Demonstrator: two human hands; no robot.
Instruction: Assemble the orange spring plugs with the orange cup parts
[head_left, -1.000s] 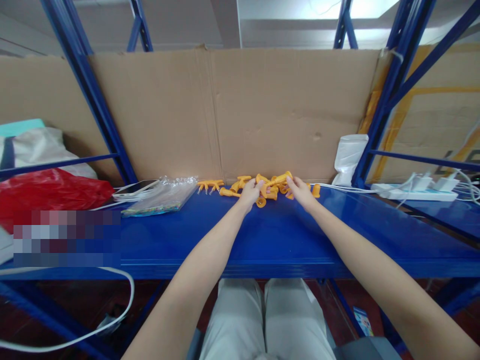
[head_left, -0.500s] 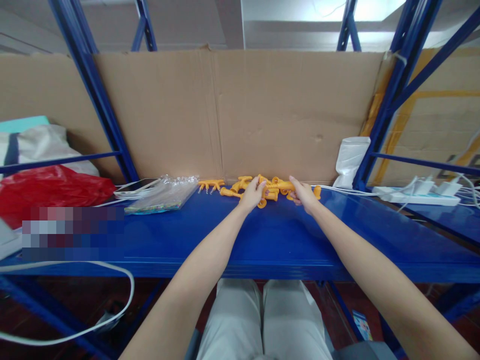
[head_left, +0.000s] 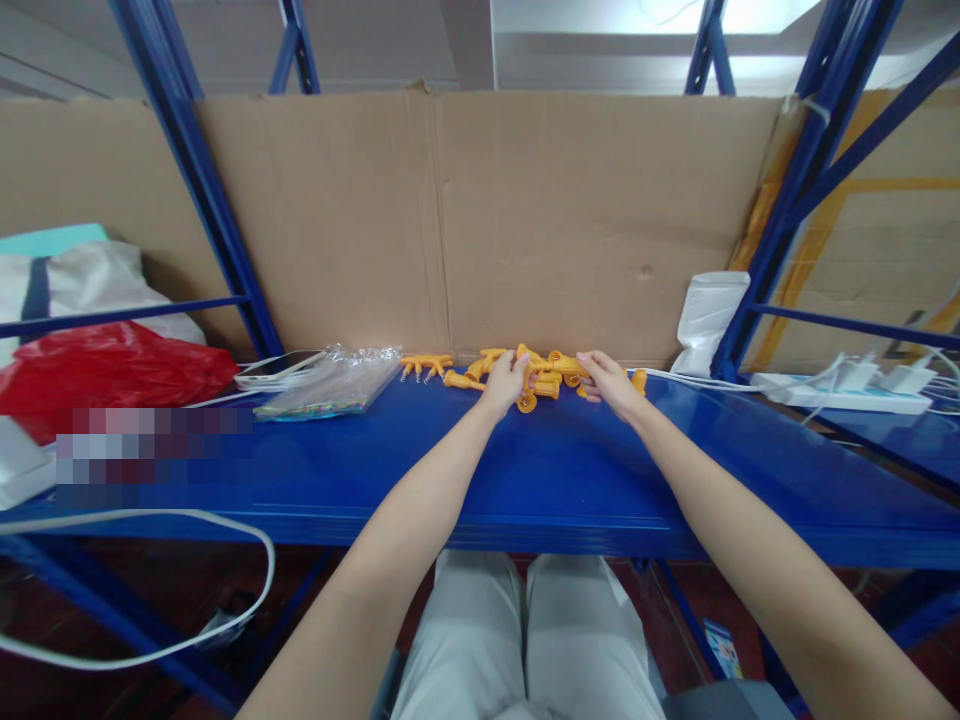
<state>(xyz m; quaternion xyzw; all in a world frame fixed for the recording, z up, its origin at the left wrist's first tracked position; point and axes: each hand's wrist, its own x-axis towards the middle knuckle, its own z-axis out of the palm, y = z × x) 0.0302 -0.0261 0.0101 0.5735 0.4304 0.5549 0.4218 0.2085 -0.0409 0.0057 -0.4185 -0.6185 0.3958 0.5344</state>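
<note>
Several yellow plastic parts (head_left: 547,386) lie in a heap on the blue shelf (head_left: 570,480), close to the cardboard at the back. My left hand (head_left: 507,387) is closed on the left end of a yellow tube-like part (head_left: 564,366). The fingers of my right hand (head_left: 607,382) pinch this part's right end, thumb on top. Whether it is one piece or two joined ones, I cannot tell. To the left of my left hand lies a yellow branched piece (head_left: 427,361) with small silvery spirals hanging below it. Another yellow part (head_left: 640,380) shows just beyond my right wrist.
A clear plastic packet (head_left: 337,382) and a red plastic bag (head_left: 112,368) lie at left. A white pouch (head_left: 709,322) leans by the right post, near a white power strip (head_left: 844,394) with cables. Cardboard (head_left: 525,220) walls the back. A white cable (head_left: 266,570) loops over the front edge.
The view has shifted slightly. Both hands keep their hold on the yellow part, with hardly any movement between them.
</note>
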